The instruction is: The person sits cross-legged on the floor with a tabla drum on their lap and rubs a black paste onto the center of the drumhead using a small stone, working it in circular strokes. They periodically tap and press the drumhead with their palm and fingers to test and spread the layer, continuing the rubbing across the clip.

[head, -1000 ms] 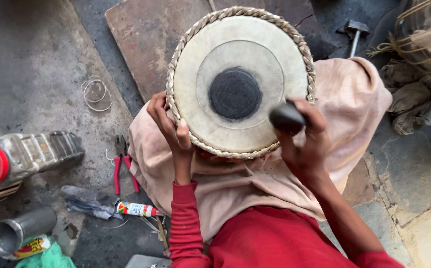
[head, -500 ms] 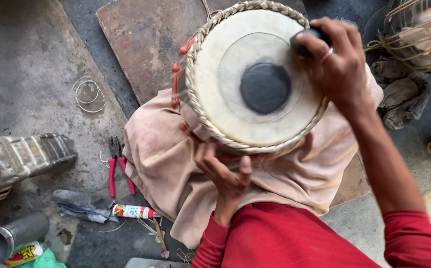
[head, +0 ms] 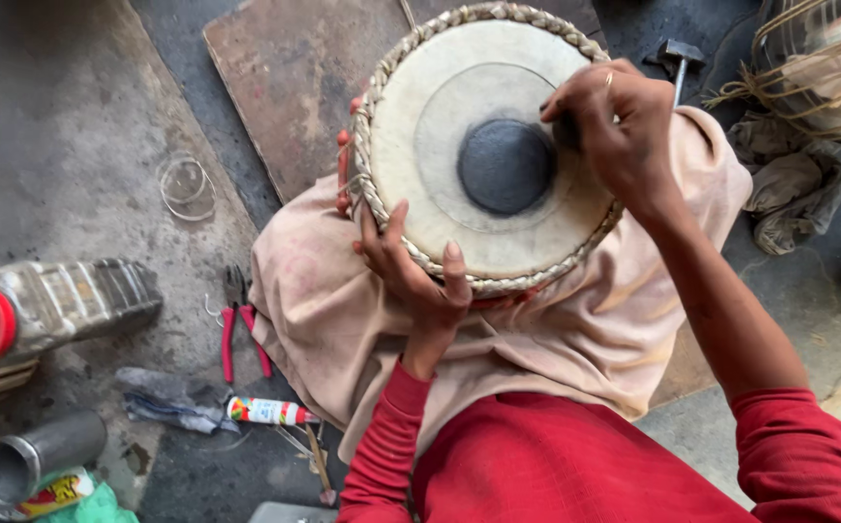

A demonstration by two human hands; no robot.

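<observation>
Grey concrete floor [head: 62, 116] w/ rusty plate [head: 294, 87].

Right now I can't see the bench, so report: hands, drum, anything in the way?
Left hand grips the drum at its near rim. Right hand presses a dark stone on the drumhead beside the black centre patch. Nothing obstructs the drumhead.

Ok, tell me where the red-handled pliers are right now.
The red-handled pliers lie on the floor left of the cloth-covered lap, above the small tube.
</observation>
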